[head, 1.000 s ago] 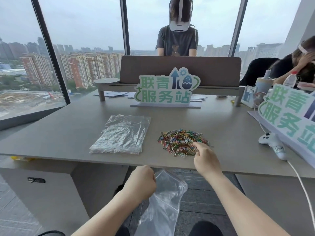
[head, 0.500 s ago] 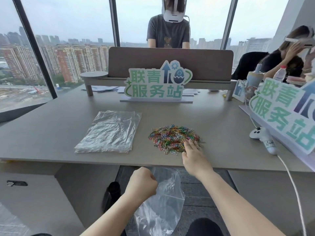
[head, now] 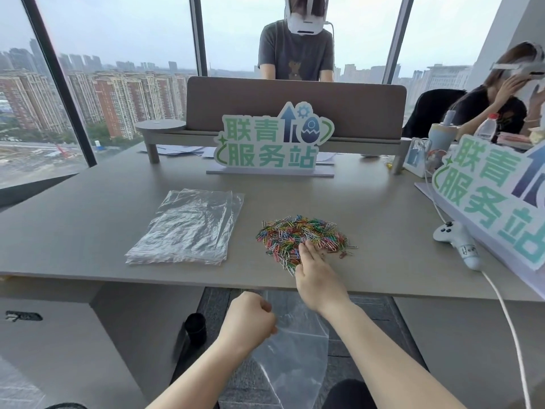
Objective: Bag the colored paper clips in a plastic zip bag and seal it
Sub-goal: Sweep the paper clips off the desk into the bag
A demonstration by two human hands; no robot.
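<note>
A heap of colored paper clips [head: 298,234] lies on the grey table [head: 88,240], near its front edge. My right hand [head: 317,273] rests flat on the near side of the heap, fingers together and stretched onto the clips. Below the table edge my left hand [head: 249,320] is closed on the rim of a clear plastic zip bag [head: 295,349], which hangs down in front of my lap. I cannot tell whether clips are in the bag.
A stack of spare clear bags [head: 188,228] lies left of the heap. A white game controller [head: 455,240] with a cable sits at the right, beside a slanted sign [head: 495,199]. Another sign [head: 272,143] stands at the back. Two people sit beyond the table.
My right hand has slid left along the near edge of the heap, onto its middle, flattening over the clips. My left hand keeps hold of the hanging bag under the table edge.
</note>
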